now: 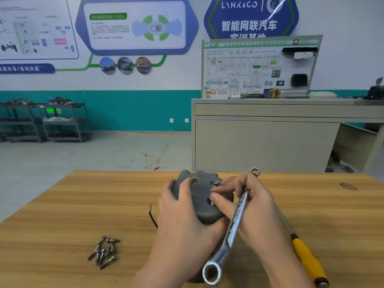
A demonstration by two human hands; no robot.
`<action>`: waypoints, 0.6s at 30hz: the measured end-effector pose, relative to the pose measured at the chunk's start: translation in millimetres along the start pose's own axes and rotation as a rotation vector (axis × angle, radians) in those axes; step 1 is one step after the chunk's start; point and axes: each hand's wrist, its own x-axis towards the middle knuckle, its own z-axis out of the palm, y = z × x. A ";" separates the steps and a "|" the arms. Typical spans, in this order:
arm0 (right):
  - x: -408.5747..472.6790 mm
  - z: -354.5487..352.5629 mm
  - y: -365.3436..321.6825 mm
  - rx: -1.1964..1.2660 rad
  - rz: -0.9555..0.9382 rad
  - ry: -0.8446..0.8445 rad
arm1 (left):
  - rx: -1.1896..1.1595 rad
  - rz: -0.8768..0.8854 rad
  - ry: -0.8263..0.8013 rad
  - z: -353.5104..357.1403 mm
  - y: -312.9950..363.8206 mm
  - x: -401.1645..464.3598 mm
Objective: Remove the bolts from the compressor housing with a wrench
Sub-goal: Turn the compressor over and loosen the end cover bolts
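The compressor housing (202,201) is gripped by the left hand (182,215); the ring wrench (232,227) is held by the right hand (247,202), whose fingertips (216,197) pinch a bolt (212,202); loose bolts (105,251) lie at 8 o'clock.

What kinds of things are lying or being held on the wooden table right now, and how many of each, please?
Grey cast compressor housing, steadied by the left hand: 1
Silver double ring-end wrench, in the right hand: 1
Yellow-handled screwdriver: 1
Pile of loose dark bolts, single bolts too overlapped to count: 1
Short black wire: 1
Total: 5
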 end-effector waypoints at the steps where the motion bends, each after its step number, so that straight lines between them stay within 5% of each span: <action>1: -0.2 -1.0 0.1 0.013 -0.005 -0.012 | 0.001 0.005 0.003 0.1 -0.5 -0.5; 18: -0.2 0.3 3.9 -0.025 0.002 -0.019 | 0.011 -0.010 -0.013 0.3 -0.9 -0.1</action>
